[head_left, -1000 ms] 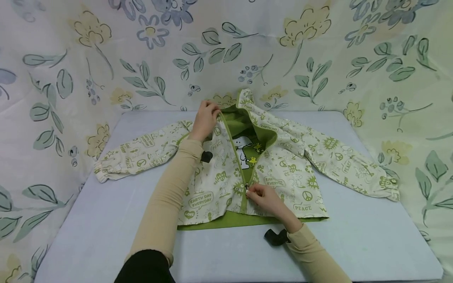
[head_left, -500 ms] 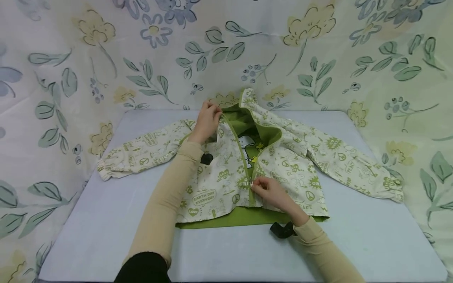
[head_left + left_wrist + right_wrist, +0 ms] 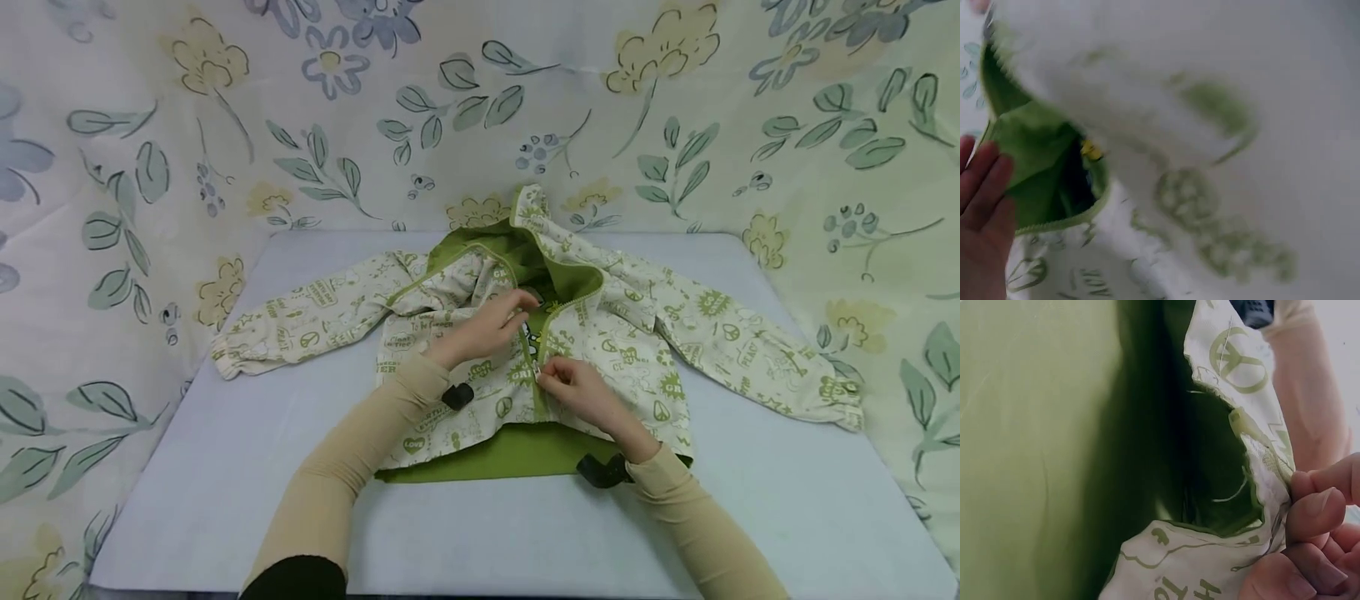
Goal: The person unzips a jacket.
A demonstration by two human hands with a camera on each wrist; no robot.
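Observation:
A white hooded jacket (image 3: pixel 630 342) with green print lies front up, its sleeves spread to both sides. Its front zipper is undone above and joined near the hem, so green lining (image 3: pixel 517 250) shows in the opening. My right hand (image 3: pixel 585 396) pinches the zipper pull (image 3: pixel 536 372) low on the front. In the right wrist view, the fingers (image 3: pixel 1316 512) meet at the jacket's front edge, with the hem raised over the lining. My left hand (image 3: pixel 487 323) hovers over the left front panel near the opening, fingers (image 3: pixel 988 169) extended, holding nothing.
The jacket rests on a white table (image 3: pixel 247 500) against a floral cloth backdrop (image 3: pixel 450 108). Its hood (image 3: pixel 531 208) reaches the table's back edge. A black wrist camera (image 3: pixel 603 472) sits below the right wrist, another (image 3: pixel 457 396) beside the left.
My left hand has let go of the left collar edge and moved down and right; that edge has sagged. My right hand, still pinching the zipper pull, has shifted slightly up.

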